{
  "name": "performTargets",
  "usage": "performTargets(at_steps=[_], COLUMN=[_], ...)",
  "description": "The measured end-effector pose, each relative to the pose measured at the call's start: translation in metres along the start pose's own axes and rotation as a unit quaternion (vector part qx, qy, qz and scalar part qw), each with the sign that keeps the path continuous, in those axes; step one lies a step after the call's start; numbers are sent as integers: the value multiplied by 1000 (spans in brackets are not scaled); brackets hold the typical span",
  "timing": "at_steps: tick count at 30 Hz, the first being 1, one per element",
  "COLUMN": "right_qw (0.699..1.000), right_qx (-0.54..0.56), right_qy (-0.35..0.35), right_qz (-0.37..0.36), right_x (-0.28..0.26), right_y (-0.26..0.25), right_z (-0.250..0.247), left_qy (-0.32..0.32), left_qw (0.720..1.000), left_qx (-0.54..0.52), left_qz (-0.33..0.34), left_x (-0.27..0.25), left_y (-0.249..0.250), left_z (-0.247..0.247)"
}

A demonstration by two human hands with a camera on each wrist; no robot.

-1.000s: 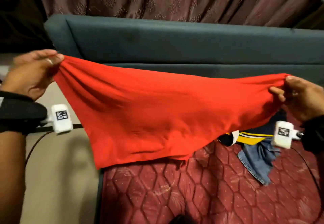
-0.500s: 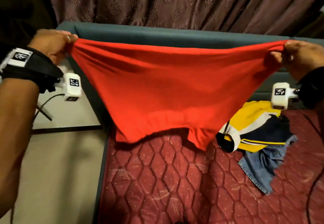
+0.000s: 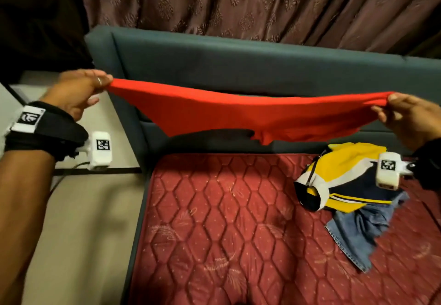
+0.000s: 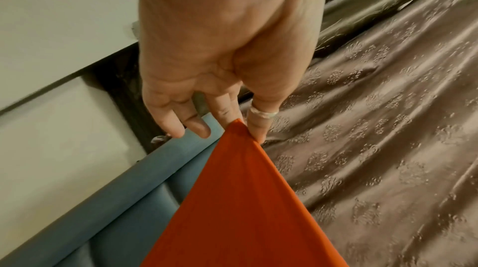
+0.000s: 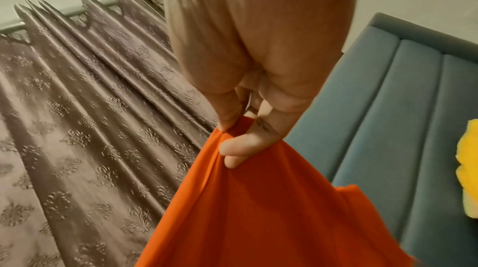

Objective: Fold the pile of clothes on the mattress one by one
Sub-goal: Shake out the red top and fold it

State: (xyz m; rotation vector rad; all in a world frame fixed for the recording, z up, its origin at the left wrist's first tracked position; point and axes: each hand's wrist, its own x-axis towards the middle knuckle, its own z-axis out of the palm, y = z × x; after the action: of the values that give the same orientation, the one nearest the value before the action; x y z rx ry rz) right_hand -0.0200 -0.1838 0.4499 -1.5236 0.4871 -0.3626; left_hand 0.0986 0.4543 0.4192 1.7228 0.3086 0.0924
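A red garment [image 3: 238, 114] is stretched wide in the air above the far end of the maroon quilted mattress [image 3: 226, 221]. My left hand [image 3: 78, 90] pinches its left corner between thumb and fingers; the left wrist view shows the red garment [image 4: 232, 200] running down from the left hand [image 4: 243, 126]. My right hand [image 3: 405, 116] grips the right corner, and the right wrist view shows its fingers [image 5: 238, 148] curled into the bunched cloth [image 5: 258, 210]. A yellow, navy and white garment [image 3: 343, 178] lies on blue jeans [image 3: 362, 230] at the mattress's right.
A teal padded bed frame [image 3: 238, 66] rises behind the mattress, with a patterned brown curtain [image 3: 238, 6] above it. Pale tiled floor [image 3: 78, 221] lies to the left of the bed. A cable runs from my left wrist camera [image 3: 101, 147].
Both hands have come down from their raised position, and the red garment now hangs flatter and shorter to the eye. The view has tilted, showing more of the mattress.
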Motion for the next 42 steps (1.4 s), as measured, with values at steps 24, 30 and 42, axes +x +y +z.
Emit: performTargets(at_steps=[24, 30, 42], right_qw=[994, 989, 984], right_qx=[-74, -92, -86], right_qy=[19, -19, -11], right_qz=[80, 118, 158], right_x=[-80, -131, -184], right_y=[456, 511, 564], right_z=[-71, -97, -170], left_qy=[-68, -57, 1], left_qw=[982, 974, 970], left_qx=[-49, -57, -38], left_qz=[-172, -211, -241], left_x=[-142, -189, -242], left_y=[-469, -503, -539], left_z=[25, 26, 9])
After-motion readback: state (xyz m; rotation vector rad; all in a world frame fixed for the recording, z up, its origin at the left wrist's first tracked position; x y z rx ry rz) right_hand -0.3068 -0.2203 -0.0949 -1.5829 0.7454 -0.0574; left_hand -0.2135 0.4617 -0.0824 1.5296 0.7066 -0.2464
